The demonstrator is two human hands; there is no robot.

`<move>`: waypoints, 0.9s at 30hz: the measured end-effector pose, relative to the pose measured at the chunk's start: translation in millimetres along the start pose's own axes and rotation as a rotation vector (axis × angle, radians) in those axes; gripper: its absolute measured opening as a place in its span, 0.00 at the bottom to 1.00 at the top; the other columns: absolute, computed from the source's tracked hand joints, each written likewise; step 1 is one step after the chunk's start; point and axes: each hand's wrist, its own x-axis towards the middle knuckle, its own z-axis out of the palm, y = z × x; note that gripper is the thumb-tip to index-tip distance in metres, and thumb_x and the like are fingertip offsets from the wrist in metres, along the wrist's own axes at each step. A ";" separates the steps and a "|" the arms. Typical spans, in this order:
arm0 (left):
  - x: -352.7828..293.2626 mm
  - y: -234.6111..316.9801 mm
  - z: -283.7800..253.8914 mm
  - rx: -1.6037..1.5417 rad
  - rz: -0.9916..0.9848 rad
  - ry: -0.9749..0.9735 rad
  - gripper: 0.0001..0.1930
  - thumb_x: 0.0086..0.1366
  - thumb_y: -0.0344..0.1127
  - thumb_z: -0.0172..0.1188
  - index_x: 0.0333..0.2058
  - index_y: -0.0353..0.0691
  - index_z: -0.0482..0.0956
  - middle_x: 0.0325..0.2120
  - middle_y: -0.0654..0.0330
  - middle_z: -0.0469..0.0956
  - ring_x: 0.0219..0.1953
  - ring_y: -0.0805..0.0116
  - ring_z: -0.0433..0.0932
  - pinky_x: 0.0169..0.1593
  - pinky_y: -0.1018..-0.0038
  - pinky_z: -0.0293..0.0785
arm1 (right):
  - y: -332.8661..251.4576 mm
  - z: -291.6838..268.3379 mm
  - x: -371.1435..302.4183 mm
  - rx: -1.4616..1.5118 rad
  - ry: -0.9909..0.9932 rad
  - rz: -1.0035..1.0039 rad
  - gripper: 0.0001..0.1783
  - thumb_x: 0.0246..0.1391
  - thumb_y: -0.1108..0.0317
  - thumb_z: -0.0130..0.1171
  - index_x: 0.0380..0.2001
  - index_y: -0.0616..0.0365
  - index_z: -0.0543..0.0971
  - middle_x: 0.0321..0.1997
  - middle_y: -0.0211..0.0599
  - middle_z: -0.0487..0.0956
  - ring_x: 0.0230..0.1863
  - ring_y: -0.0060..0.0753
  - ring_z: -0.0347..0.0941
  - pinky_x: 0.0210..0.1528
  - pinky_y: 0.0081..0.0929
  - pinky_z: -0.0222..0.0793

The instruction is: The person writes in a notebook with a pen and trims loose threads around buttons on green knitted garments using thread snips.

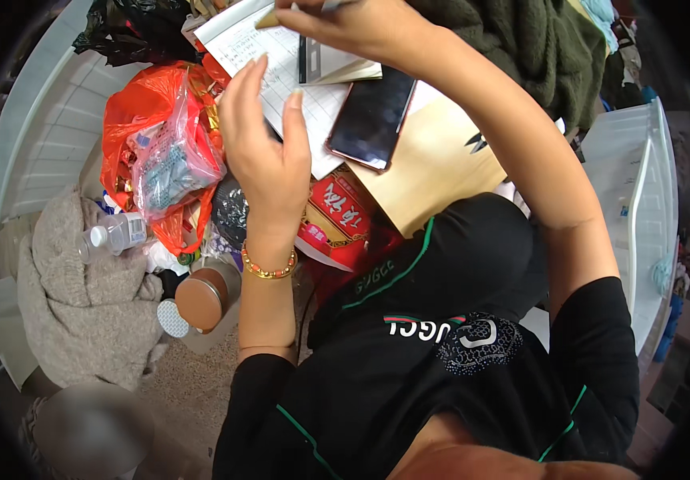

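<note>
At 12 o'clock, your right hand (pixel 347 24) pinches a pen (pixel 267 19), apparently mid-writing; left hand (pixel 268 152), fingers outstretched; next stroke likely wants steady paper (pixel 313 120).

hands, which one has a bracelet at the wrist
The person's left hand: a gold and orange beaded bracelet circles its wrist, while the right hand has a bare wrist.

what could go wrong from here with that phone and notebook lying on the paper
The phone overlaps the lined paper, so shifting the paper might drag it along. The small notebook lies on the paper below the right hand, which holds a pen, and could get nudged. The left hand, over the paper, might smudge the writing.
</note>
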 end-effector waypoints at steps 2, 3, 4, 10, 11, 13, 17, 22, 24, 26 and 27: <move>1.1 -32.9 -0.8 0.510 0.062 -0.201 0.24 0.66 0.36 0.61 0.58 0.30 0.72 0.61 0.35 0.64 0.61 0.39 0.66 0.64 0.54 0.63 | 16.1 31.8 6.7 0.741 -0.075 0.606 0.11 0.60 0.61 0.64 0.36 0.59 0.85 0.26 0.32 0.81 0.26 0.22 0.75 0.29 0.24 0.70; 0.1 -45.0 -0.4 0.456 -0.051 -0.253 0.28 0.66 0.42 0.61 0.59 0.30 0.71 0.64 0.29 0.57 0.64 0.31 0.60 0.68 0.51 0.57 | 19.2 42.2 10.0 0.861 -0.028 0.727 0.12 0.60 0.61 0.64 0.34 0.59 0.85 0.27 0.29 0.81 0.26 0.21 0.74 0.29 0.22 0.70; -1.3 -52.8 0.1 0.460 -0.046 -0.254 0.28 0.66 0.42 0.61 0.59 0.30 0.71 0.64 0.29 0.57 0.64 0.31 0.60 0.68 0.51 0.57 | 21.6 52.8 13.0 0.980 0.021 0.849 0.13 0.59 0.60 0.65 0.32 0.60 0.84 0.27 0.26 0.80 0.26 0.19 0.73 0.29 0.21 0.70; -8.1 -65.6 21.2 0.363 -0.114 -0.336 0.32 0.65 0.43 0.63 0.60 0.27 0.69 0.66 0.26 0.51 0.67 0.29 0.54 0.68 0.50 0.56 | 45.0 112.1 -7.0 0.733 -0.148 0.824 0.12 0.50 0.64 0.73 0.33 0.61 0.86 0.29 0.33 0.83 0.29 0.19 0.78 0.31 0.18 0.73; -7.9 -62.7 24.5 0.359 -0.108 -0.340 0.32 0.65 0.43 0.63 0.60 0.27 0.69 0.66 0.26 0.51 0.67 0.29 0.54 0.68 0.50 0.56 | 53.7 108.9 -12.5 0.791 -0.097 0.845 0.12 0.50 0.63 0.72 0.33 0.61 0.86 0.28 0.33 0.83 0.29 0.19 0.78 0.31 0.18 0.73; -12.2 -62.7 26.7 0.305 -0.151 -0.334 0.32 0.66 0.45 0.63 0.61 0.29 0.69 0.67 0.27 0.49 0.69 0.34 0.54 0.69 0.57 0.55 | 58.4 95.4 -21.2 0.778 -0.093 0.863 0.14 0.53 0.61 0.69 0.34 0.62 0.85 0.27 0.35 0.83 0.29 0.20 0.78 0.33 0.19 0.75; -14.0 -55.5 36.3 0.315 -0.105 -0.376 0.32 0.67 0.44 0.60 0.62 0.27 0.67 0.66 0.25 0.48 0.67 0.27 0.54 0.68 0.47 0.55 | 56.7 80.6 -23.1 0.929 -0.036 0.975 0.14 0.57 0.60 0.68 0.27 0.59 0.79 0.25 0.29 0.78 0.23 0.19 0.71 0.27 0.19 0.68; -16.4 -59.5 35.3 0.382 -0.093 -0.390 0.33 0.67 0.47 0.59 0.63 0.27 0.65 0.66 0.25 0.48 0.67 0.27 0.54 0.68 0.41 0.53 | 39.6 77.5 -4.8 0.878 -0.118 0.896 0.13 0.55 0.64 0.69 0.25 0.59 0.77 0.20 0.27 0.75 0.21 0.19 0.68 0.25 0.22 0.67; -14.3 -57.7 38.8 0.393 -0.084 -0.405 0.33 0.67 0.47 0.59 0.63 0.27 0.65 0.66 0.25 0.49 0.67 0.27 0.54 0.68 0.42 0.53 | 55.2 96.6 -17.9 0.691 -0.065 0.791 0.14 0.55 0.64 0.69 0.24 0.60 0.77 0.18 0.27 0.74 0.21 0.19 0.68 0.25 0.22 0.66; -14.5 -57.7 39.1 0.411 -0.086 -0.418 0.34 0.67 0.47 0.58 0.63 0.27 0.65 0.67 0.26 0.49 0.67 0.27 0.55 0.68 0.42 0.53 | 57.5 104.2 -23.7 0.721 0.009 0.820 0.13 0.55 0.65 0.69 0.24 0.62 0.78 0.19 0.28 0.75 0.22 0.19 0.70 0.25 0.22 0.67; -15.1 -57.9 38.8 0.424 -0.083 -0.415 0.34 0.68 0.47 0.58 0.63 0.27 0.65 0.67 0.26 0.49 0.66 0.27 0.56 0.68 0.42 0.53 | 56.1 103.1 -24.3 0.799 0.030 0.853 0.13 0.55 0.64 0.69 0.26 0.63 0.80 0.20 0.29 0.77 0.23 0.19 0.71 0.25 0.22 0.67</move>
